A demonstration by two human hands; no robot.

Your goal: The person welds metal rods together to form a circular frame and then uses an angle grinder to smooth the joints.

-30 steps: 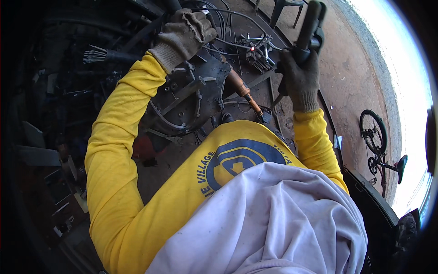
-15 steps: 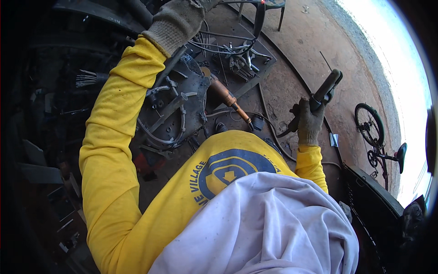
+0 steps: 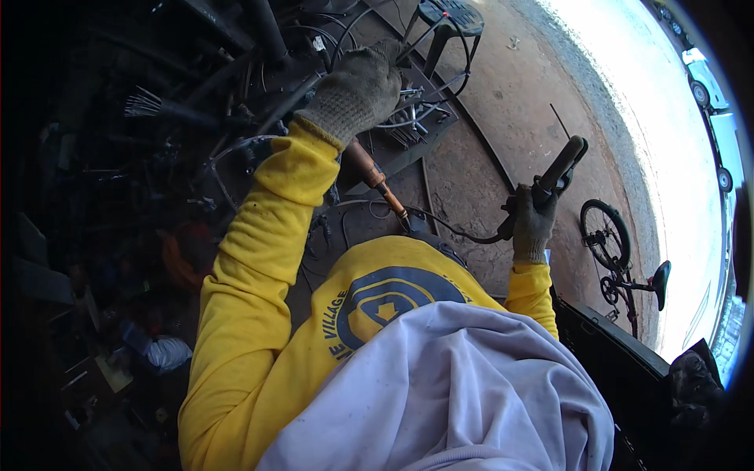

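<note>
My right hand [image 3: 534,224], in a grey-brown knit glove, is closed round the handle of a black welding electrode holder [image 3: 559,169]. A thin electrode [image 3: 559,120] sticks up from its jaw, touching nothing. The holder's dark cable [image 3: 463,234] runs left from below the glove. My left hand [image 3: 357,90], gloved alike, is raised over the cluttered metal work area with its fingers curled. A thin dark loop [image 3: 471,59] passes by its fingertips; whether they grip it is unclear. Partly behind my left wrist lies a copper-coloured cylindrical tool [image 3: 369,169].
Metal pieces and clamps [image 3: 412,122] lie past my left hand. A dark plastic stool [image 3: 452,20] stands at the far side. To the right are a bicycle [image 3: 616,251] and, beyond it, parked vehicles [image 3: 707,86]. A wire brush [image 3: 145,104] shows among dark clutter on the left.
My left hand and forearm have swung right and nearer, now covering part of the metal pieces. The right hand keeps its hold on the electrode holder. The view has shifted, bringing the vehicles in.
</note>
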